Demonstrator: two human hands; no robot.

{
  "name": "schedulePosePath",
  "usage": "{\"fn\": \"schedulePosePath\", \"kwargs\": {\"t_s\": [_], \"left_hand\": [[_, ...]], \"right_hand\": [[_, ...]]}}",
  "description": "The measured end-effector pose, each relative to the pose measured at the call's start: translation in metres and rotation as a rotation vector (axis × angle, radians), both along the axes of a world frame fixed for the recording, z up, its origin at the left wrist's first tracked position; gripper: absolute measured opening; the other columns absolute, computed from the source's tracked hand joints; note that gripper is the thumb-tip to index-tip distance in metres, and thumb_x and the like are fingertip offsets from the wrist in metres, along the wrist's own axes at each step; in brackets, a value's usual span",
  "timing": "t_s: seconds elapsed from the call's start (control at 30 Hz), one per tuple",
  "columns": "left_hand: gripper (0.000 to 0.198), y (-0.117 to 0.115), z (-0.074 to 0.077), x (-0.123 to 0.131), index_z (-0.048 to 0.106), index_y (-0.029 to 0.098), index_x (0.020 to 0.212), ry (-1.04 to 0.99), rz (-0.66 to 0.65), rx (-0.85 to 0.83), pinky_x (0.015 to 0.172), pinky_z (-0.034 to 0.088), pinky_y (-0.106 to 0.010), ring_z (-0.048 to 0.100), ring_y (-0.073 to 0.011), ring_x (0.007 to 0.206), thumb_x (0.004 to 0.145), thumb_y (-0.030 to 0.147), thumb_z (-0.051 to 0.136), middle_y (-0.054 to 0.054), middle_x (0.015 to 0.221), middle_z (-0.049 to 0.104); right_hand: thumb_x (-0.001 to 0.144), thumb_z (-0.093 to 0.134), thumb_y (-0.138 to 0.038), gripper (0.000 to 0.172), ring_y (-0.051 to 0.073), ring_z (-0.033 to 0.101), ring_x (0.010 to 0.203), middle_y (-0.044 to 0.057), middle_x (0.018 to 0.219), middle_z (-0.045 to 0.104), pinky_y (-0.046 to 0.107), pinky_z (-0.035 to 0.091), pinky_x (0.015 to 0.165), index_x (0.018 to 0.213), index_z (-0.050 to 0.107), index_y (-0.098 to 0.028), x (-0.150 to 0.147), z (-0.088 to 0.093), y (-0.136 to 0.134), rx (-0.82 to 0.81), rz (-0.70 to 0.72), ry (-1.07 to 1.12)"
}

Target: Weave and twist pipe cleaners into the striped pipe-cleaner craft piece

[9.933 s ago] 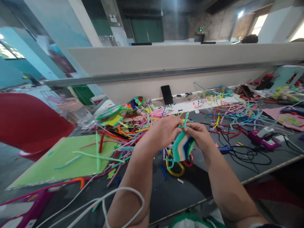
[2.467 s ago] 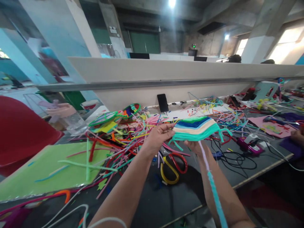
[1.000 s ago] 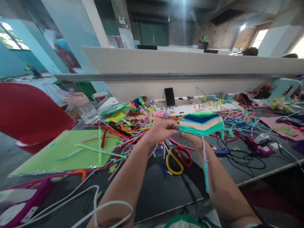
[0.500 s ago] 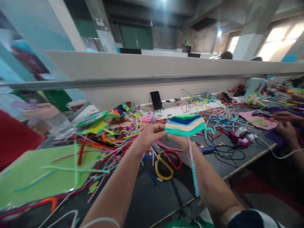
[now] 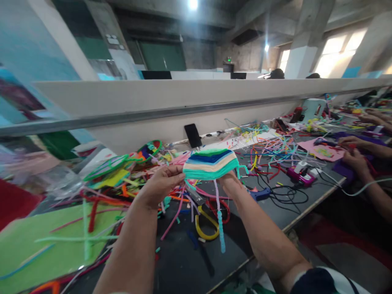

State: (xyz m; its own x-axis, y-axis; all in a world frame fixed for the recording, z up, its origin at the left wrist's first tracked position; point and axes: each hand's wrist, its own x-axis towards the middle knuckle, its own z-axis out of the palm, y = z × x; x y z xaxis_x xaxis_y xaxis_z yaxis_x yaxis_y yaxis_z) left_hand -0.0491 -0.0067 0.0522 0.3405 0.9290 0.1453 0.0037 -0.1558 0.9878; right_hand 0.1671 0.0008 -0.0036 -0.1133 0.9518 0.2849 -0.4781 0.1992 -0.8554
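Observation:
I hold up a striped piece woven from pipe cleaners (image 5: pixel 211 163), banded teal, cream, blue and green. My left hand (image 5: pixel 159 185) pinches its left corner. My right hand (image 5: pixel 229 183) grips it from below, mostly hidden behind it. A lilac and teal pipe cleaner tail (image 5: pixel 219 216) hangs down from the piece. Below it on the dark table (image 5: pixel 183 261) lie scissors with yellow and red handles (image 5: pixel 211 216).
A heap of loose pipe cleaners (image 5: pixel 128 183) covers the table behind my hands. A green sheet (image 5: pixel 36 245) lies at left, a black phone (image 5: pixel 192 135) leans on the partition, and a purple glue gun with cables (image 5: pixel 298 175) sits right. Another person's hands (image 5: pixel 355 157) work at far right.
The view has swung to the right, bringing the neighbour's hands further into sight. The woven piece stays held up in both hands, tail hanging, and now sits left of centre.

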Motion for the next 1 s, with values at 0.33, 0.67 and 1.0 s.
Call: {"fn": "schedulePosePath", "kwargs": {"t_s": [0.33, 0.67, 1.0], "left_hand": [[0.020, 0.003, 0.004, -0.032, 0.067, 0.012, 0.074, -0.080, 0.082, -0.015, 0.054, 0.042, -0.021, 0.051, -0.0088, 0.055, 0.064, 0.027, 0.076, -0.002, 0.066, 0.059], [0.024, 0.004, 0.006, -0.041, 0.065, 0.014, 0.075, -0.025, 0.242, -0.037, 0.052, 0.040, -0.020, 0.050, -0.0077, 0.053, 0.058, 0.026, 0.078, 0.001, 0.065, 0.057], [0.023, 0.008, 0.001, -0.047, 0.067, 0.015, 0.077, 0.071, 0.317, 0.039, 0.050, 0.037, -0.021, 0.046, -0.0084, 0.052, 0.060, 0.029, 0.074, 0.001, 0.063, 0.057]], "right_hand": [[0.067, 0.067, -0.017, 0.014, 0.013, 0.060, 0.065, -0.001, 0.071, 0.066, 0.033, 0.053, 0.079, 0.080, 0.066, -0.021, 0.020, 0.003, 0.007, -0.061, 0.111, 0.380], [0.066, 0.074, -0.024, 0.027, 0.013, 0.061, 0.066, 0.000, 0.078, 0.068, 0.029, 0.050, 0.067, 0.093, 0.068, -0.021, 0.016, 0.001, 0.007, -0.005, -0.085, 0.190], [0.067, 0.073, -0.043, 0.026, 0.013, 0.055, 0.052, 0.001, 0.058, 0.066, 0.029, 0.045, 0.057, 0.068, 0.070, -0.017, 0.016, -0.004, 0.008, 0.005, -0.148, -0.164]]}}
